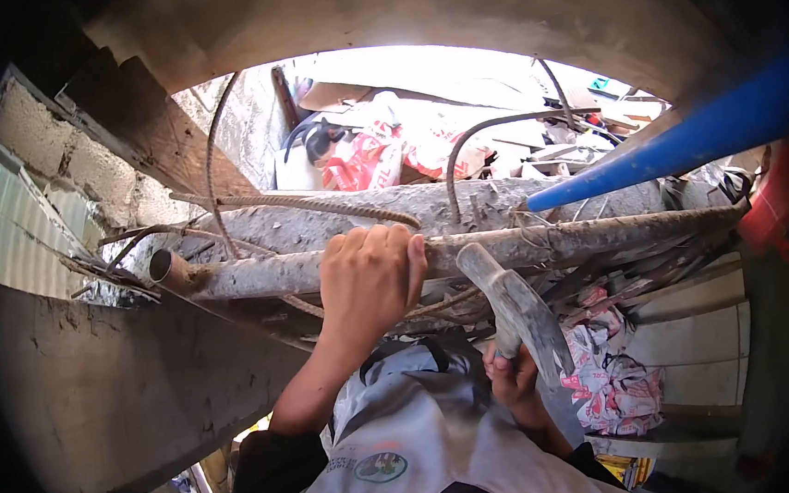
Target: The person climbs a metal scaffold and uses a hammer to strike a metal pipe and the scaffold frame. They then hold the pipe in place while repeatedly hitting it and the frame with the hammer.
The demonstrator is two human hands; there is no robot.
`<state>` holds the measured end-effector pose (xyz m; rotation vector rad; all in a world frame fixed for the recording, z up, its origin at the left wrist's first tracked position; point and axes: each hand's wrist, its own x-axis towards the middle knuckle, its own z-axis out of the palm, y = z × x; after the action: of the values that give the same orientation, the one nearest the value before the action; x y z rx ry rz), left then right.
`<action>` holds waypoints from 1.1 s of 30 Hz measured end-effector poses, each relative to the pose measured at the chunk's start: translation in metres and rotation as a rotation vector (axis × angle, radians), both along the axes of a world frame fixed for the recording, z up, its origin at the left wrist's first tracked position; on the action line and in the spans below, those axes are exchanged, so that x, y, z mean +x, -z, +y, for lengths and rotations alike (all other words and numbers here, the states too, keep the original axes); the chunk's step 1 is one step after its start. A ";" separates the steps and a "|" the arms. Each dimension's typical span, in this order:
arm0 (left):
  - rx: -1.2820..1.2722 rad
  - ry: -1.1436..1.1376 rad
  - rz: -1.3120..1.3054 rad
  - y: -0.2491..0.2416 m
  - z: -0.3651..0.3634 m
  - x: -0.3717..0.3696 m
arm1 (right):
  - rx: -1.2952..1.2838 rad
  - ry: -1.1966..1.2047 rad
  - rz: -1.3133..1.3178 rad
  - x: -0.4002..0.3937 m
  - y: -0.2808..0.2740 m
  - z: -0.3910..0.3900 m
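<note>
A rusty, dirt-crusted metal pipe [276,276] runs crosswise in front of me, its hollow end at the left. My left hand [367,272] is closed over the pipe near its middle, fingers curled across the top. The end of a ribbed steel bar [345,208] lies just above those knuckles. Lower and to the right, my right hand [513,376] grips a claw hammer [515,309] by its handle. The worn grey hammer head points up, close to the pipe's near side, with its claw toward the lower right.
Bent steel bars [453,172] stick up behind the pipe. A blue tube [656,149] slants in from the right, near a red plastic object [777,202]. Red-and-white bags [614,387] lie below right. A wooden board [148,122] leans at left; a large curved surface [413,9] hangs overhead.
</note>
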<state>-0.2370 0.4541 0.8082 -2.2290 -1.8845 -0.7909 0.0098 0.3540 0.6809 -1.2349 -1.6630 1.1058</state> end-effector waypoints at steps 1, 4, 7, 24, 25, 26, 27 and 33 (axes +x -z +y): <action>-0.023 0.038 -0.014 -0.002 0.000 -0.003 | -0.050 -0.049 -0.120 0.000 -0.004 0.000; 0.027 0.077 -0.043 -0.012 -0.003 -0.020 | 0.120 0.003 -0.033 0.001 0.018 -0.003; 0.092 -0.038 -0.046 -0.035 -0.020 -0.052 | 0.166 -0.027 -0.048 -0.003 0.017 0.005; 0.259 -0.122 0.041 0.022 -0.020 -0.067 | 0.100 0.005 0.167 -0.035 -0.028 0.013; 0.313 -0.120 0.036 0.024 -0.017 -0.067 | 0.077 0.017 0.192 -0.035 -0.039 0.009; 0.367 -0.118 0.028 0.025 -0.015 -0.067 | 0.072 0.036 0.195 -0.038 -0.053 0.007; 0.362 -0.109 0.022 0.026 -0.014 -0.067 | 0.008 -0.023 0.321 -0.023 -0.033 0.003; 0.378 -0.115 0.024 0.026 -0.015 -0.070 | 0.307 0.103 0.059 -0.058 -0.040 0.012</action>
<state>-0.3075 0.4388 0.7818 -1.8776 -1.6669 -0.9984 -0.0478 0.3660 0.7211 -1.0664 -1.6333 0.7828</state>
